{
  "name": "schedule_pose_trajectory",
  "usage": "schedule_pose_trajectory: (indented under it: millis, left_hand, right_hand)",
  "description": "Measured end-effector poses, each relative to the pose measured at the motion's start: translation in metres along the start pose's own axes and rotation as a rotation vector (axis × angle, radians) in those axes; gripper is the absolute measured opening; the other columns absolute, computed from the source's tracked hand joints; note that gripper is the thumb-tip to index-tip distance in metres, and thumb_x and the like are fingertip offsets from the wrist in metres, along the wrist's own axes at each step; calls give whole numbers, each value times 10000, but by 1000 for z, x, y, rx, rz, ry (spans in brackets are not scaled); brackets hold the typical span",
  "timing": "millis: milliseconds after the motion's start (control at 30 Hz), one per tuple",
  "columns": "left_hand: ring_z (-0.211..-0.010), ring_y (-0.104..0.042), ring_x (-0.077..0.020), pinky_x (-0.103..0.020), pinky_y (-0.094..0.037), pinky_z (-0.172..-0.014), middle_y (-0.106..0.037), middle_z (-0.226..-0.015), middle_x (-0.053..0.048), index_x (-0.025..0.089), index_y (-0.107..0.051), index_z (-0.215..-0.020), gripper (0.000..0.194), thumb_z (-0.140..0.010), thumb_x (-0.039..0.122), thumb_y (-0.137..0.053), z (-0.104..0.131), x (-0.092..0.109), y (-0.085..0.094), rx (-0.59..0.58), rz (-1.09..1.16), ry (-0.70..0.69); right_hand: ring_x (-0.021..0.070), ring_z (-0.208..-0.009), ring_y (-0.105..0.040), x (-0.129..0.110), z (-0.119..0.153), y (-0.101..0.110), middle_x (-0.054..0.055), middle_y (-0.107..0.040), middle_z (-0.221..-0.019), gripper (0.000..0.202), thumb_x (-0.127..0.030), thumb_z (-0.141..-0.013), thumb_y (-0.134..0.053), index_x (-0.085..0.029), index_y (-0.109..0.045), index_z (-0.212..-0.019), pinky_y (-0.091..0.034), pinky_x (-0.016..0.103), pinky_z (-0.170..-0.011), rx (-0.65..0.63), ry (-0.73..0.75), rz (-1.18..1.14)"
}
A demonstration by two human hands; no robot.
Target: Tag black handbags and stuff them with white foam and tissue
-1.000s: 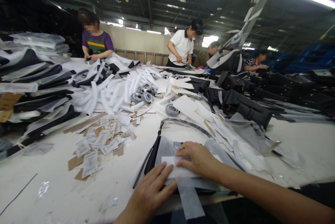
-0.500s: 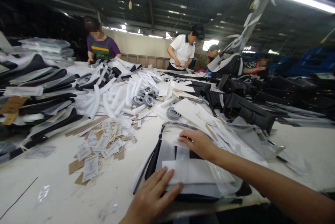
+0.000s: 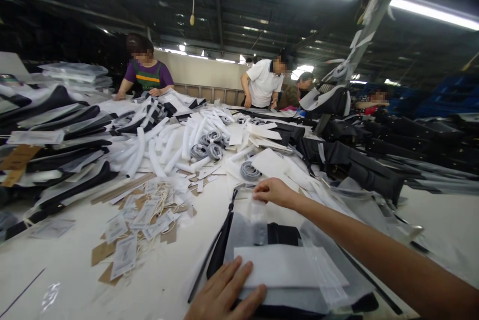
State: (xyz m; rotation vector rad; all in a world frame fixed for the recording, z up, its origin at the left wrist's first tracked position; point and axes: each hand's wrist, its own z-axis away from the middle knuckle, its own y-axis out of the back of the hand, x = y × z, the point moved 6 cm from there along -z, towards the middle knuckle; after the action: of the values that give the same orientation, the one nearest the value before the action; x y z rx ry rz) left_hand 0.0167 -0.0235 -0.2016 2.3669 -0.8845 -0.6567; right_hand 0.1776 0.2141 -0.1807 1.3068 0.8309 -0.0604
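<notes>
A black handbag lies flat in front of me, with translucent wrapping sheet and a white paper strip across it. My left hand rests on the near left of the bag, fingers spread over the strip's left end. At the bag's far edge my right hand is closed in a pinch on a clear plastic strip, which runs down from the fingertips over the bag. A black buckle or clasp piece shows between the wrapping and the paper.
Hang tags with strings lie left of the bag. Grey coiled straps and white foam tubes are heaped beyond. Stacked wrapped bags stand left, black bags right. Co-workers stand across the table.
My right hand has drawn the clear plastic strip away from me, toward the bag's far edge, uncovering more of the black piece. My left hand stays on the bag.
</notes>
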Motion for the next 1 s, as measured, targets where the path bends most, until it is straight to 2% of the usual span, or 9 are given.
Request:
schedule_pose_trajectory:
  millis: [100, 200, 400, 500, 600, 700, 800, 900, 1000]
  left_hand:
    - [-1073, -705, -198, -284, -592, -897, -735, -1182, 6, 377, -656, -1254, 307, -992, 261, -546, 7, 1, -5, -29, 7, 4]
    - [-1106, -689, -200, -286, -580, -923, -719, -1217, 6, 377, -607, -1315, 353, -973, 291, -586, 14, 1, -9, -39, 9, 1]
    - [-1103, -689, -205, -299, -573, -936, -727, -1200, 1, 368, -652, -1262, 305, -971, 301, -588, 8, -1, -8, -35, 37, 18]
    - [-1030, -720, -197, -284, -599, -872, -753, -1131, 7, 376, -706, -1172, 268, -993, 262, -542, 0, -1, -2, -6, 43, 26]
    - [-999, -730, -200, -283, -610, -838, -765, -1092, 2, 374, -727, -1128, 321, -1009, 202, -484, -6, -2, 2, 4, 46, 30]
    - [-1004, -728, -205, -286, -614, -828, -764, -1096, -6, 365, -726, -1134, 358, -1014, 171, -449, -7, -2, 2, -6, 36, 13]
    - [-1006, -728, -205, -284, -616, -822, -764, -1098, -7, 364, -718, -1151, 362, -1013, 167, -448, -6, -1, 2, -5, 20, 3]
    - [-1025, -722, -207, -286, -612, -840, -759, -1113, -13, 361, -703, -1183, 366, -1015, 168, -442, -3, 0, 1, -8, 11, 0]
    - [-1046, -716, -202, -285, -601, -869, -754, -1129, -15, 356, -689, -1210, 361, -1018, 178, -442, -1, 0, 1, -6, 7, 7]
  right_hand:
    - [146, -620, -631, -1, -5, 4, 9, -698, -671, 239, -331, -890, -620, -156, -744, -786, -456, 226, -580, 34, 52, 91]
    - [164, -706, -624, -9, -8, 6, 28, -714, -759, 185, -283, -891, -632, -168, -748, -804, -440, 251, -650, 76, 128, 208]
    - [161, -808, -638, -26, -4, 4, 36, -724, -882, 124, -231, -928, -628, -199, -748, -918, -426, 241, -733, 101, 268, 377]
    - [171, -809, -635, -25, 1, 8, 61, -716, -930, 224, -286, -993, -535, -198, -739, -963, -407, 249, -703, 163, 276, 476]
    - [164, -769, -614, -20, 0, 15, 85, -699, -942, 326, -301, -1035, -428, -185, -725, -967, -371, 250, -648, 234, 265, 574]
    - [148, -738, -590, -17, -5, 20, 78, -686, -898, 322, -264, -1032, -423, -180, -713, -922, -344, 237, -610, 270, 278, 639]
    - [148, -747, -581, -24, -6, 19, 72, -681, -874, 307, -252, -1026, -432, -181, -705, -907, -352, 236, -614, 285, 328, 670]
    - [156, -761, -586, -40, 6, 15, 73, -681, -863, 310, -241, -1032, -420, -182, -701, -914, -374, 246, -639, 292, 389, 681]
    - [169, -780, -602, -62, 31, 8, 64, -688, -853, 297, -239, -1034, -423, -196, -700, -935, -399, 261, -675, 282, 444, 687]
